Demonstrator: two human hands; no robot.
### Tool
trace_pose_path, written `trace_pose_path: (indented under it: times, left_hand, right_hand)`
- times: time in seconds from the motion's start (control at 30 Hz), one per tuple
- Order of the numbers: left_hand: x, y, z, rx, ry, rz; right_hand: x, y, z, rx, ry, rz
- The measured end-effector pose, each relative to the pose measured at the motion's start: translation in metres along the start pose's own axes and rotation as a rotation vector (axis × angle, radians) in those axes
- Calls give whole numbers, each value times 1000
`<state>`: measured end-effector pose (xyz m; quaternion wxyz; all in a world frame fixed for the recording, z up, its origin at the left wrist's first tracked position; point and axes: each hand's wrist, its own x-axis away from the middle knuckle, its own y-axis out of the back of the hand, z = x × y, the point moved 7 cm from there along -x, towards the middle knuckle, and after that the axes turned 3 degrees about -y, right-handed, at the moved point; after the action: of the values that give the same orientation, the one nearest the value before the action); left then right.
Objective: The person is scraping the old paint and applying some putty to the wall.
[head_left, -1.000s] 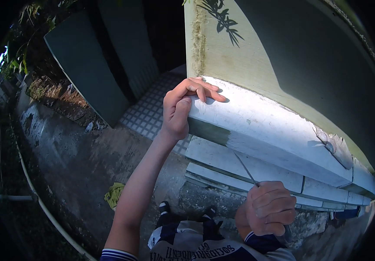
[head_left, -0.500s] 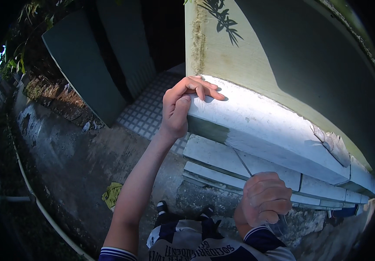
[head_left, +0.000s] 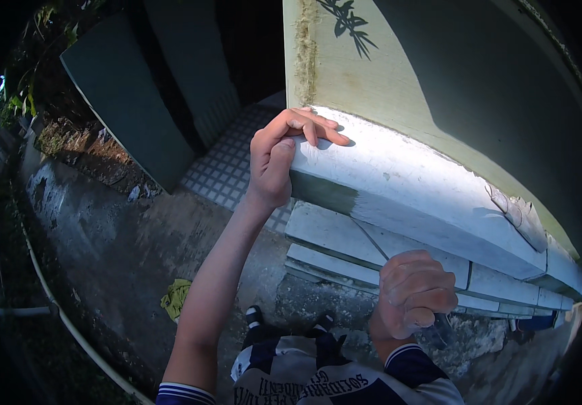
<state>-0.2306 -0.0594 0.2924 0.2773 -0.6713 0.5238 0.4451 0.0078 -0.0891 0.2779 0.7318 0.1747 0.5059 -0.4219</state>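
Note:
My left hand (head_left: 279, 152) rests over the left end of a white-coated ledge (head_left: 399, 165), its fingers spread on the top and its thumb near the front edge. It holds no loose object. Lower right, my right hand (head_left: 416, 290) is closed in a fist around a tool with a thin metal shaft (head_left: 372, 241) and a clear, see-through handle end (head_left: 441, 332). The shaft slants up and left to the ledge's lower front edge, where its tip is hard to make out. The ledge's front face is greenish-grey at the left end and white farther right.
A crumpled grey cloth or glove (head_left: 520, 219) lies on the ledge's right part. Below are white stepped slabs (head_left: 331, 233). A pale green wall (head_left: 379, 88) rises behind. A yellow-green rag (head_left: 175, 299) lies on the ground; a grey-green panel (head_left: 125, 101) leans beside a tiled floor (head_left: 217, 172).
The tool's shaft has shifted slightly left along the ledge's lower edge, with my right fist turning a little. My left hand keeps its place on the ledge while the view has shifted slightly.

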Motion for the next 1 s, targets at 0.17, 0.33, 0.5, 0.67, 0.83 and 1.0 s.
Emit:
trace_pose_path:
  times: [0.17, 0.33, 0.5, 0.67, 0.83, 1.0]
  left_hand:
    - [-2, -1, 1, 14, 8, 1]
    - [-1, -2, 0, -15, 12, -2]
    - [2, -2, 0, -26, -11, -3]
    - [1, 0, 0, -31, 11, -15]
    - [-1, -4, -1, -6, -1, -7]
    - [0, -3, -2, -23, 5, -17]
  right_hand:
    - [-2, -1, -9, -13, -77, 9]
    - [2, -2, 20, 39, 170, 9]
    - [6, 4, 12, 57, 87, -31]
    - [-3, 2, 5, 55, 43, 19]
    - [-3, -4, -8, 63, -93, -3]
    - [0, -1, 12, 117, 143, -30]
